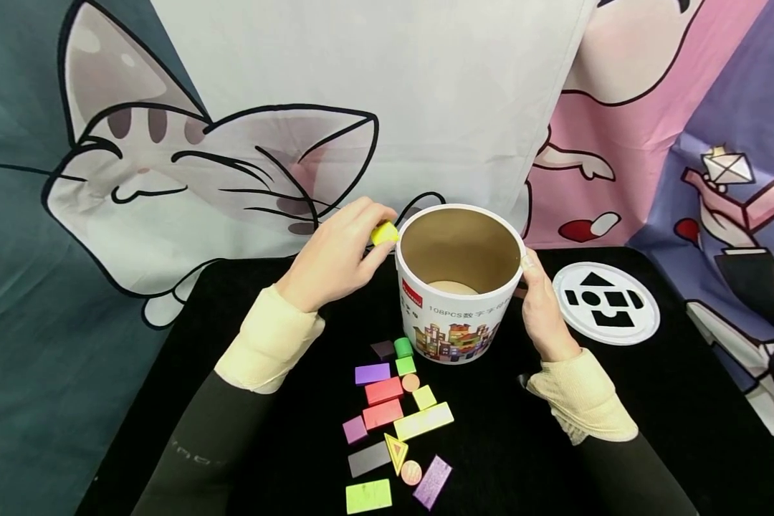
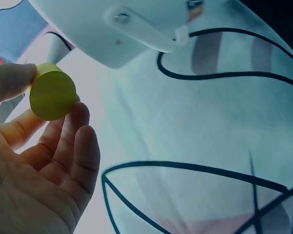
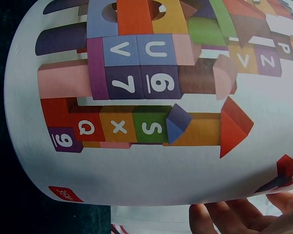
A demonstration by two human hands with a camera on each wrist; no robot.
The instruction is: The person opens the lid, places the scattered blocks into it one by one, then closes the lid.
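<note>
Between thumb and fingers, my left hand [image 1: 338, 251] pinches a small yellow cylinder block [image 1: 384, 233], whose round end faces the camera in the left wrist view. That block is beside the left rim of a white bucket [image 1: 451, 337], which stands upright on the table with its top uncovered. The part of the bucket's inside that shows holds no blocks. My right hand [image 1: 545, 308] grips the bucket at its right rim, with fingertips [image 3: 200, 217] against its side in the right wrist view. Printed coloured blocks with letters and numbers decorate the bucket's wall.
Several loose blocks lie in front of the bucket, among them a red block [image 1: 383, 390], a long yellow block [image 1: 423, 421] and a purple block [image 1: 433, 482]. A white lid [image 1: 641, 322] with shaped cut-outs lies on the black tabletop [image 1: 503, 444]. A printed curtain [image 1: 464, 93] hangs behind.
</note>
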